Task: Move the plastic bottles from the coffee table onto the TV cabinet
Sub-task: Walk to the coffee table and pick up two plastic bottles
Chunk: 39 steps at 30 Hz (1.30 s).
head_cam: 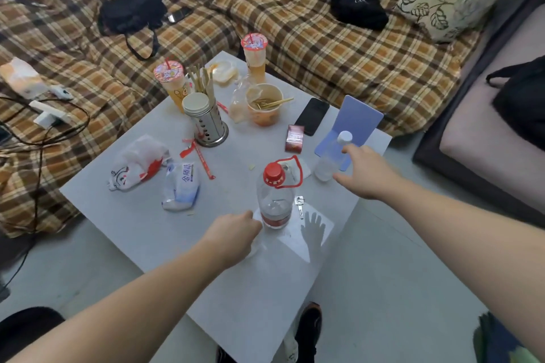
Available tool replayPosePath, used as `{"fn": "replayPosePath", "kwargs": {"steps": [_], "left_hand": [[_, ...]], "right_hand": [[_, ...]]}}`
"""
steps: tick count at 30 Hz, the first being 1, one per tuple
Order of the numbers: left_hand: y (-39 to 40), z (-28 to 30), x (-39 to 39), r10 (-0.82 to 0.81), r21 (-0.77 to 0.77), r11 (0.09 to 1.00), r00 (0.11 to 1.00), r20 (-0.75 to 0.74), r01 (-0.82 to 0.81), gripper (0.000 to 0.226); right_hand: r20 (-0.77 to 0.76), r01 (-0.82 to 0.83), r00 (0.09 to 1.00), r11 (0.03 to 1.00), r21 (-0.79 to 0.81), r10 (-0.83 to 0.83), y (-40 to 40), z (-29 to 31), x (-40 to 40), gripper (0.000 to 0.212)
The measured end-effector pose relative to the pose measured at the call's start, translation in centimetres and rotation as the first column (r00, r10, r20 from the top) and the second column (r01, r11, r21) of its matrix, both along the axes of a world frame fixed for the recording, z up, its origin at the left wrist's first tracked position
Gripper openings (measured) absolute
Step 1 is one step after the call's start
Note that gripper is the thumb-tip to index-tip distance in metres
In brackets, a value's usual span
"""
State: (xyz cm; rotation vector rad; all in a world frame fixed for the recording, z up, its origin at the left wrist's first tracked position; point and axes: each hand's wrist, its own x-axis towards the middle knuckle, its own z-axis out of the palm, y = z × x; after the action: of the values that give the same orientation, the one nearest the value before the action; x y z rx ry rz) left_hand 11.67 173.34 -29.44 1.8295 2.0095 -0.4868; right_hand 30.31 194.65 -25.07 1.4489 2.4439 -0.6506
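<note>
At the frame's centre the left hand (236, 233) curled loosely beside the red-capped bottle (274, 200) on the worktop (141, 209), while the right hand (364, 169), fingers spread, touched the white-capped bottle (331, 158).

Plastic, metal, paper and cloth on a matt tabletop

The red-capped bottle (274, 200) and white-capped bottle (331, 158) are clear, glossy plastic; the perforated holder (208, 127) is shiny steel; the noodle cup (264, 104) looks like paper; the sofa cover (339, 47) is woven plaid cloth; the tabletop (141, 215) is smooth pale grey.
</note>
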Motion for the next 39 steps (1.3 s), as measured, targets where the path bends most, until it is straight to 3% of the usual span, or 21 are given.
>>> {"fn": "replayPosePath", "kwargs": {"steps": [12, 15, 19, 29, 39], "left_hand": [[7.3, 0.5, 8.8, 0.011, 0.063, 0.998, 0.977, 0.213, -0.025, 0.025], [9.4, 0.4, 9.6, 0.08, 0.075, 0.992, 0.957, 0.278, -0.105, 0.029], [11.5, 0.0, 9.2, 0.194, 0.065, 0.971, 0.917, 0.349, -0.23, 0.033], [13.6, -1.5, 8.4, 0.298, 0.071, 0.932, 0.861, 0.413, -0.356, 0.027], [14.0, 1.3, 8.2, 0.273, 0.093, 0.929, 0.834, 0.479, -0.358, 0.029]], "right_hand": [[-0.007, -0.025, 1.0, 0.996, 0.083, 0.026, 5.4, -1.7, -0.2, 0.054], [-0.021, -0.024, 0.999, 0.995, 0.1, 0.027, 6.7, -2.7, -1.1, 0.05], [0.022, -0.091, 0.996, 0.996, 0.021, 0.09, 7.7, -4.2, -2.5, 0.061], [-0.016, -0.092, 0.996, 0.993, 0.08, 0.093, 8.0, -7.0, -3.4, 0.022], [-0.137, 0.043, 0.99, 0.997, 0.065, -0.034, 8.1, -2.5, 0.1, 0.018]]}}
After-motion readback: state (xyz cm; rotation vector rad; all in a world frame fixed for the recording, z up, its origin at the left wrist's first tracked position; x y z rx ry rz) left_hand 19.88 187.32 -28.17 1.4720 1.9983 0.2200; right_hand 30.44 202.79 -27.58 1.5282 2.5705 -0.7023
